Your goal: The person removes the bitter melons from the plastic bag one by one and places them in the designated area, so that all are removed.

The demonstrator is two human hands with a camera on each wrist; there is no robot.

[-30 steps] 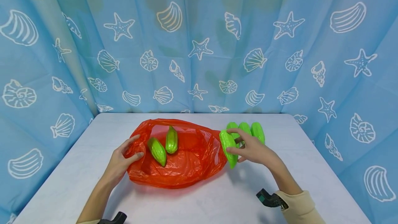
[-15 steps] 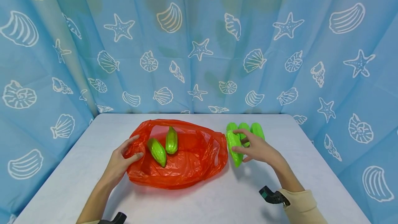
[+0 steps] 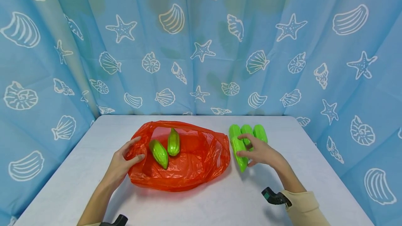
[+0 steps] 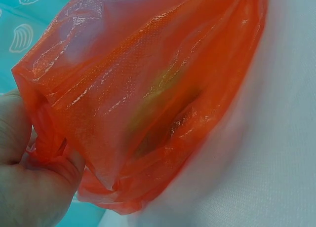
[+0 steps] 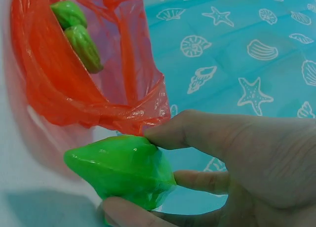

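A red plastic bag [image 3: 185, 182] lies with its mouth spread wide. Two glossy green, ridged, pointed vegetables, one left [image 3: 159, 153] and one right [image 3: 173, 142], rest inside it. My left hand [image 3: 120, 163] grips the bag's left rim between thumb and fingers; the left wrist view shows the film [image 4: 54, 143] bunched there. Just right of the bag, my right hand [image 3: 263, 152] pinches another such green vegetable [image 3: 240, 156], its pointed end toward me. In the right wrist view, thumb and fingers hold this vegetable [image 5: 118, 170] near its blunt end.
Several things share the white table [image 3: 188, 208]: behind my right hand stand three more green vegetables in a row, the left one [image 3: 234, 130], middle one [image 3: 246, 129] and right one [image 3: 260, 132]. A blue shell-patterned curtain [image 3: 201, 72] hangs at the back and sides.
My right hand has shifted right with the pinched green vegetable, away from the bag's right rim and lower toward the row. My left hand stays on the bag's rim.
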